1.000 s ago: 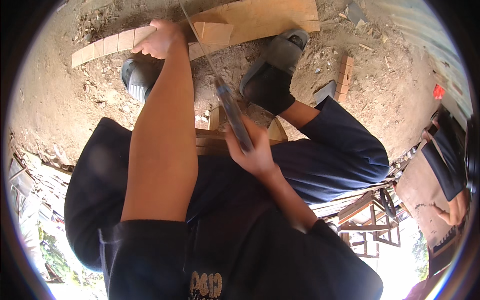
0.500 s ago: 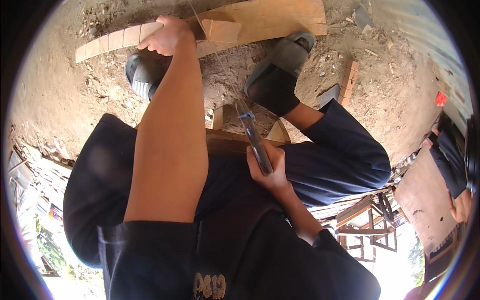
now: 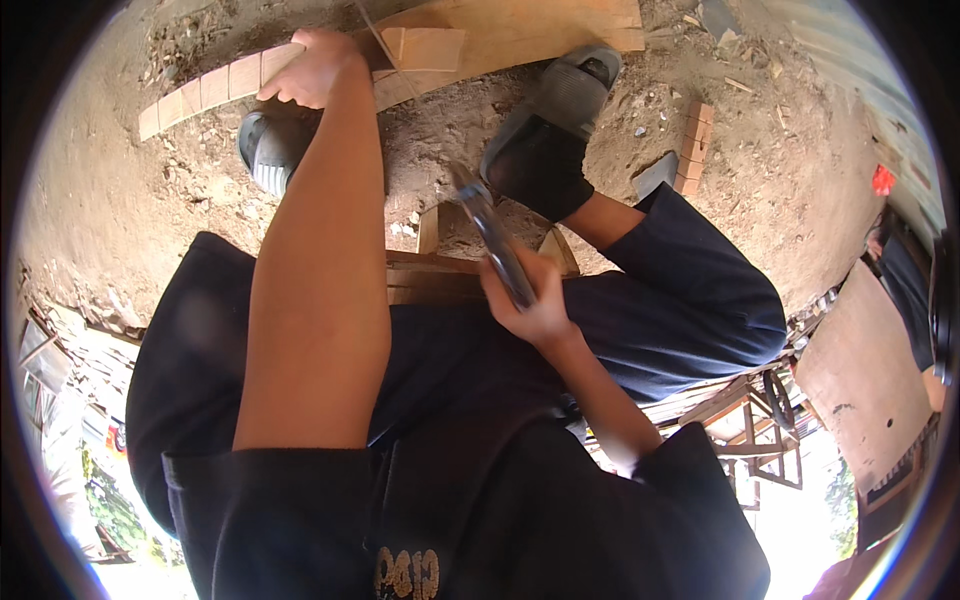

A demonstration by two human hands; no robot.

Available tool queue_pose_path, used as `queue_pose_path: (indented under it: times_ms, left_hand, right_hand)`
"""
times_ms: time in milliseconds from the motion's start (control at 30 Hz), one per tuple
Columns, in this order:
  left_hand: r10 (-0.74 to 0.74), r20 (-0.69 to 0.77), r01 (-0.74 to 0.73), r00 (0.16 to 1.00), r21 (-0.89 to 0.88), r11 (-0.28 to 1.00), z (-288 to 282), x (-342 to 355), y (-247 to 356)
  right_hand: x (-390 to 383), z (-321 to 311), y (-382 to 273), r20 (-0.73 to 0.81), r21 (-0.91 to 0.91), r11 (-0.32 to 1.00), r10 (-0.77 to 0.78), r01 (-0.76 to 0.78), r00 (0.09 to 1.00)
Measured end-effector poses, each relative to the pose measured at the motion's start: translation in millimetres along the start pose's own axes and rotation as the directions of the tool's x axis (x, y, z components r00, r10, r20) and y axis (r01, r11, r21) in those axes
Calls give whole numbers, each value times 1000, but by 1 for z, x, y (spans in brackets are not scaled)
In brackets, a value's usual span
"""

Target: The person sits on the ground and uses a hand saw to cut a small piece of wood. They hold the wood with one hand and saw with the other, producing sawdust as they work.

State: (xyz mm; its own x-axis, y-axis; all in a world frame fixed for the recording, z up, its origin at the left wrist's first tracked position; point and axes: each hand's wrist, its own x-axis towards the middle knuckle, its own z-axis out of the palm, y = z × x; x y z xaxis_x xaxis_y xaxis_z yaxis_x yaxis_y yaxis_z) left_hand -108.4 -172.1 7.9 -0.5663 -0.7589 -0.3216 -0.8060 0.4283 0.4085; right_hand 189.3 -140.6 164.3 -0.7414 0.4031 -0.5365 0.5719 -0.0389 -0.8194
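Note:
Near the top, my left hand [image 3: 318, 72] is closed around a curved wooden strip [image 3: 215, 88] marked off crosswise into blocks. It presses the strip on a wider wooden board [image 3: 530, 35] on the ground. My right hand [image 3: 527, 293], above my lap, grips the dark straight handle [image 3: 494, 232] of a saw. The saw's thin blade [image 3: 385, 48] runs up past my left hand to the strip; it is seen nearly edge-on and partly blurred. A short pale wooden piece [image 3: 430, 50] lies on the board, right of my left hand.
My sandalled feet [image 3: 572, 95] are beside the board. A segmented wooden strip [image 3: 694, 145] lies on the dirt to the right. Smaller wood pieces [image 3: 428, 230] lie between my legs. At the right edge are another person's arm [image 3: 905, 310] and a pale panel [image 3: 865, 380].
My right hand and the saw handle have moved up and slightly left, toward the strip. My left hand keeps its hold; the whole view has shifted a little.

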Motion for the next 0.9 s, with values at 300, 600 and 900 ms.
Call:
queue_pose_path:
  times_ms: [300,600,900]
  left_hand:
    - [21,7,-21,1000,21,1000,-1,-2,0]
    - [14,-29,-13,999,29,1000,6,1,-2]
    - [45,-49,-47,998,-49,998,0,1,-2]
  right_hand:
    - [-1,6,27,10,10,997,-73,73,997]
    - [52,41,20,-96,36,970,-234,239,967]
    - [35,31,48,-61,-13,958,-287,287,956]
